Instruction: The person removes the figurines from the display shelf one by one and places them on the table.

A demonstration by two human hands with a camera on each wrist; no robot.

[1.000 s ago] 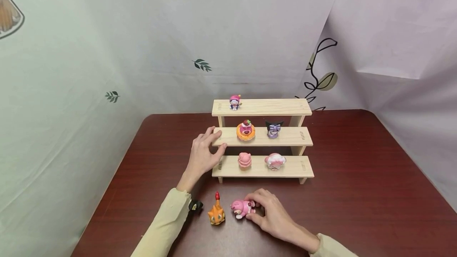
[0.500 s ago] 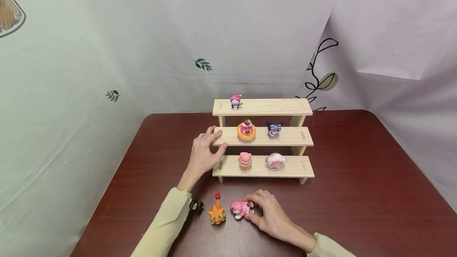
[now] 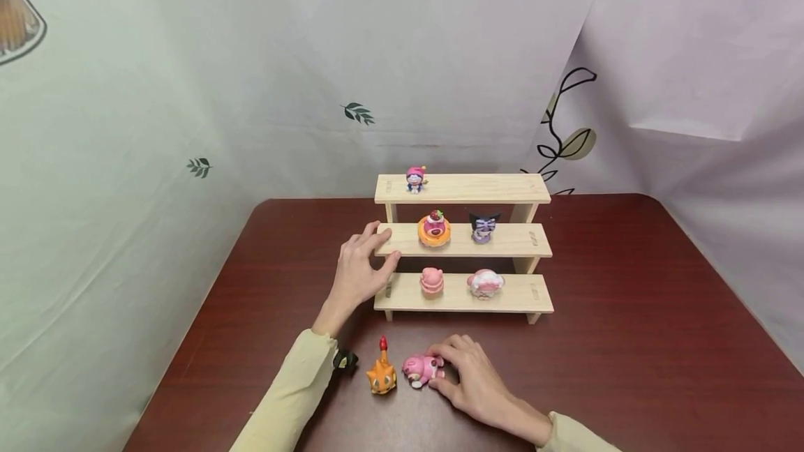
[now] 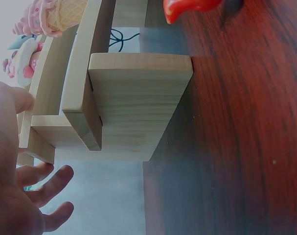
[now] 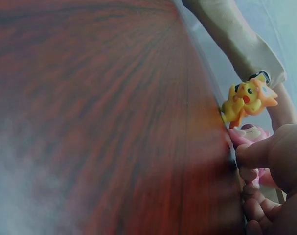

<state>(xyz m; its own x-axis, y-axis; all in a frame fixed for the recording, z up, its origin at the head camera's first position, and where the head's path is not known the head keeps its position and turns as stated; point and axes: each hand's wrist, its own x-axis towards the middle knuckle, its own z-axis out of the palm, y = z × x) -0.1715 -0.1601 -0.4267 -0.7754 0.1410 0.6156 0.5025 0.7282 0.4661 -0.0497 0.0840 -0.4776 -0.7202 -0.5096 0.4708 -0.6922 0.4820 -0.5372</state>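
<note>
A three-tier wooden display shelf (image 3: 463, 292) stands on the table. My left hand (image 3: 360, 272) grips the left end of its middle board, thumb at the front edge and fingers toward the back; in the left wrist view this hand (image 4: 13, 166) has several fingertips past the board's end. Low in the head view, my right hand (image 3: 475, 380) holds a pink figurine (image 3: 419, 368) lying on the table, thumb and fingers at its lower body. In the right wrist view the fingers partly hide the pink figurine (image 5: 256, 132). Left of it is an orange figurine (image 3: 381, 375) with a red-tipped tail.
On the shelf are a figurine in a pink hat (image 3: 414, 178), one in an orange ring (image 3: 434, 229), a black-and-purple one (image 3: 483, 227), a pink one (image 3: 431, 281) and a pink-and-white one (image 3: 485, 283). A dark band (image 3: 345, 361) shows at the left cuff.
My right hand and the pink figurine have shifted slightly left, closer to the orange figurine. My left hand keeps its place on the shelf.
</note>
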